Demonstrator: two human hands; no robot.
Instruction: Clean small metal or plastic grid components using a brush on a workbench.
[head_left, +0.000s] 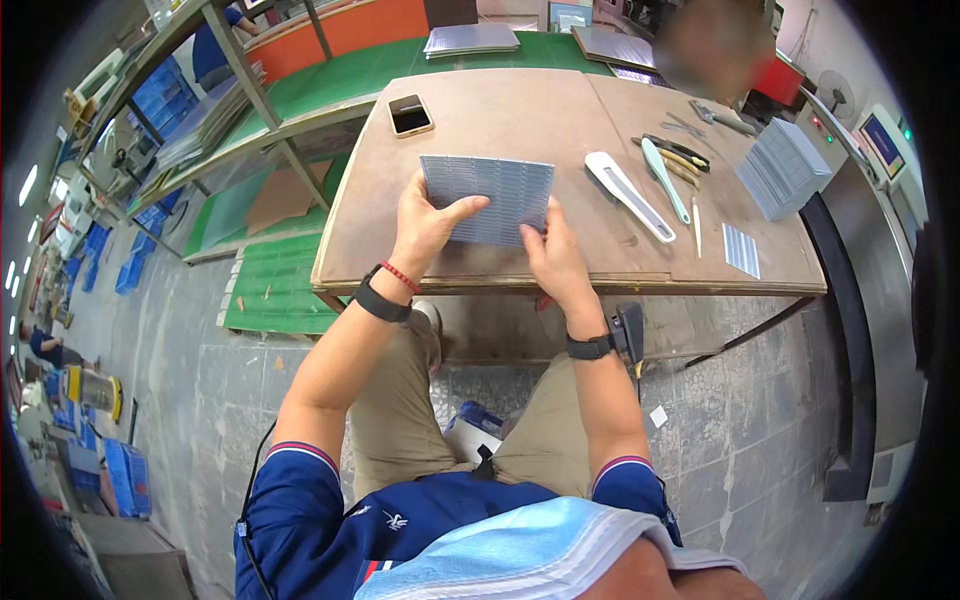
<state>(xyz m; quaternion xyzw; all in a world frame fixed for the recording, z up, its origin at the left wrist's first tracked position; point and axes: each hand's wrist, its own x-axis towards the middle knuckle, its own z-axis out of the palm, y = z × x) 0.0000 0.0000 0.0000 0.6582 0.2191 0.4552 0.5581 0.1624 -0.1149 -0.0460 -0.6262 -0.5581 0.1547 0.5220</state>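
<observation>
A grey ribbed rectangular sheet (497, 190) is held just above the near edge of the brown wooden table (520, 115). My left hand (425, 222) grips its lower left corner, thumb laid across the front face. My right hand (552, 258) holds the sheet's lower right edge from below. Both wrists wear black bands; the left one also has a red cord.
On the table lie a phone (410, 114), a white long tool (628, 194), a pale green tool (665, 180), small hand tools (678, 156), a small grey piece (741, 250) and a stack of grey sheets (783, 167). A person sits across the table. Metal shelving (240, 110) stands at left.
</observation>
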